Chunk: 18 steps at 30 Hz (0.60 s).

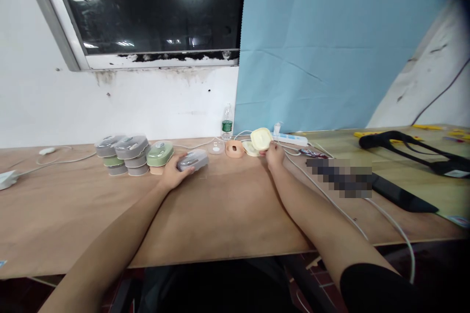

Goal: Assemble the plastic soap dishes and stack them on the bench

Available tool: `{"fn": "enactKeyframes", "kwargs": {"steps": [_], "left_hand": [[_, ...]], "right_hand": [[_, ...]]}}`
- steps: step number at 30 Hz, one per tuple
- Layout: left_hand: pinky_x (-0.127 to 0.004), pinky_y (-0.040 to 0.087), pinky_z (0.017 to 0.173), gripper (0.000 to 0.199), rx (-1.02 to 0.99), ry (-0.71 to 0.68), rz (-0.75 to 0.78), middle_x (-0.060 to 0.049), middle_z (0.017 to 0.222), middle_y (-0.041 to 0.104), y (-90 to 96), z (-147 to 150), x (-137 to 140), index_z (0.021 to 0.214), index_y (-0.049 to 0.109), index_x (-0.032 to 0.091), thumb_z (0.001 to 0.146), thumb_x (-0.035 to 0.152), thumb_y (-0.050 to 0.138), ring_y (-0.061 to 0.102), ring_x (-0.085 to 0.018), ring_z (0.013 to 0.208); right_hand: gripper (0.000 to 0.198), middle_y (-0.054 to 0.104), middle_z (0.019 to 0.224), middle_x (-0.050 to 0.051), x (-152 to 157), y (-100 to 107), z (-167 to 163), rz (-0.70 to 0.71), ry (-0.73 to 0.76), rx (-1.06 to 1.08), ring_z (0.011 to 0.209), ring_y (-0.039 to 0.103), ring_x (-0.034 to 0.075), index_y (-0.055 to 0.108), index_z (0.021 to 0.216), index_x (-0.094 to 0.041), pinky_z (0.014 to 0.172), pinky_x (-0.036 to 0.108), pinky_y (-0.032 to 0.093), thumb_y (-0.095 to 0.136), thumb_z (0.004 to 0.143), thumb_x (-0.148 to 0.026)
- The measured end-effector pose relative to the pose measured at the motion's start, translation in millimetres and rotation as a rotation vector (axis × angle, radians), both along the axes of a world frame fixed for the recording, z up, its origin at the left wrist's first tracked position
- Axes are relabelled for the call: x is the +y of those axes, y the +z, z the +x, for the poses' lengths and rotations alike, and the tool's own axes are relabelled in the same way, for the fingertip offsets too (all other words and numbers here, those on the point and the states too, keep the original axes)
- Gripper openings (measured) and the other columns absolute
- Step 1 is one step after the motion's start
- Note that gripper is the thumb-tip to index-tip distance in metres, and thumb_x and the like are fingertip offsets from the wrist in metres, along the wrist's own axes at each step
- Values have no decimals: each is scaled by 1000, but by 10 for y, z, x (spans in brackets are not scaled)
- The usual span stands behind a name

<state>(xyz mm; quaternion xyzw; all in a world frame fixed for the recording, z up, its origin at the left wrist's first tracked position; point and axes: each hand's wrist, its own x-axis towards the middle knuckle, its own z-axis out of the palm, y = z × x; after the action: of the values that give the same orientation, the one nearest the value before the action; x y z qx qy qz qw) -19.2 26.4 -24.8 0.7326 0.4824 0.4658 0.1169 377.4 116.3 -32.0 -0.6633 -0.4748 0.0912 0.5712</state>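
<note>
My left hand [175, 172] is closed round the left side of a small grey box with a clear lid [194, 159], which rests on the table. My right hand [275, 154] pinches the edge of a pale yellow, rounded-square piece [261, 139] and holds it tilted up. Below it on the table is another pale yellow piece [250, 148], partly hidden. An orange rounded piece with a hole in its side [235, 149] stands to its left. Beside that is a clear lid [216, 146]. Left of my left hand, a green lidded box [160, 153] sits on an orange one.
Grey and green boxes [132, 149] are stacked at the left. A plastic bottle [227, 123] stands by the wall. A power strip [292, 139], white cables, a dark phone-like slab [404, 193] and a black strap frame [407, 149] lie at the right.
</note>
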Motion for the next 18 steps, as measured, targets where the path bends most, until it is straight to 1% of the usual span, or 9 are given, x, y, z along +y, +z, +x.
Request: {"fn": "enactKeyframes", "kwargs": {"steps": [2, 4, 7, 8, 9, 11, 13, 15, 18], "left_hand": [[-41, 43, 98, 63, 40, -8, -1, -10, 124, 60, 13, 4, -20, 124, 55, 19, 70, 50, 69, 56, -27, 114], [-41, 43, 98, 63, 73, -22, 4, -10, 124, 60, 25, 10, -37, 124, 56, 20, 70, 51, 69, 55, -28, 114], [-41, 44, 97, 64, 106, -47, 10, -9, 125, 59, 36, 20, -56, 123, 56, 20, 69, 52, 69, 55, -28, 114], [-41, 44, 97, 64, 118, -53, 5, -9, 124, 59, 37, 23, -61, 123, 56, 21, 69, 53, 69, 56, -28, 114], [-40, 44, 97, 65, 130, -56, -3, -9, 125, 59, 37, 25, -66, 124, 56, 21, 69, 53, 69, 56, -28, 114], [-40, 45, 96, 66, 156, -61, -25, -8, 126, 59, 37, 28, -74, 125, 55, 22, 69, 55, 68, 56, -28, 114], [-40, 45, 97, 67, 174, -72, -38, -7, 127, 58, 38, 28, -81, 125, 54, 22, 69, 56, 67, 55, -28, 115], [-40, 44, 98, 67, 182, -78, -44, -7, 128, 57, 39, 25, -86, 126, 53, 22, 70, 56, 67, 54, -28, 116], [-41, 44, 99, 67, 189, -75, -42, -7, 128, 57, 44, 16, -89, 126, 53, 22, 71, 56, 66, 54, -28, 116]], "right_hand": [[54, 69, 72, 11, 45, -29, -18, 19, 11, 152, 59, 67, 22, 58, 112, -10, 55, 32, 52, 29, 93, -52], [52, 69, 78, 12, 102, -63, -32, 39, 26, 274, 61, 67, 21, 54, 120, -10, 54, 32, 53, 35, 92, -49], [54, 70, 80, 12, 205, -128, -9, 21, 61, 343, 61, 67, 20, 44, 131, -8, 55, 32, 54, 43, 89, -42], [55, 69, 80, 12, 240, -149, 12, -2, 62, 322, 62, 67, 21, 45, 131, -7, 57, 32, 54, 44, 88, -41], [53, 69, 79, 12, 272, -167, 39, -30, 45, 272, 64, 67, 21, 50, 127, -7, 60, 34, 54, 46, 87, -41], [44, 70, 84, 13, 320, -187, 96, -79, -33, 107, 75, 67, 24, 62, 112, -9, 72, 36, 53, 49, 84, -40], [37, 69, 94, 14, 340, -186, 138, -119, -128, -36, 89, 65, 27, 68, 100, -12, 83, 39, 49, 51, 82, -40], [38, 67, 103, 14, 328, -170, 147, -163, -182, -106, 98, 61, 29, 68, 102, -14, 87, 40, 46, 50, 82, -41], [44, 63, 112, 16, 267, -143, 100, -210, -170, -202, 105, 57, 30, 66, 111, -16, 90, 41, 43, 49, 83, -46]]}}
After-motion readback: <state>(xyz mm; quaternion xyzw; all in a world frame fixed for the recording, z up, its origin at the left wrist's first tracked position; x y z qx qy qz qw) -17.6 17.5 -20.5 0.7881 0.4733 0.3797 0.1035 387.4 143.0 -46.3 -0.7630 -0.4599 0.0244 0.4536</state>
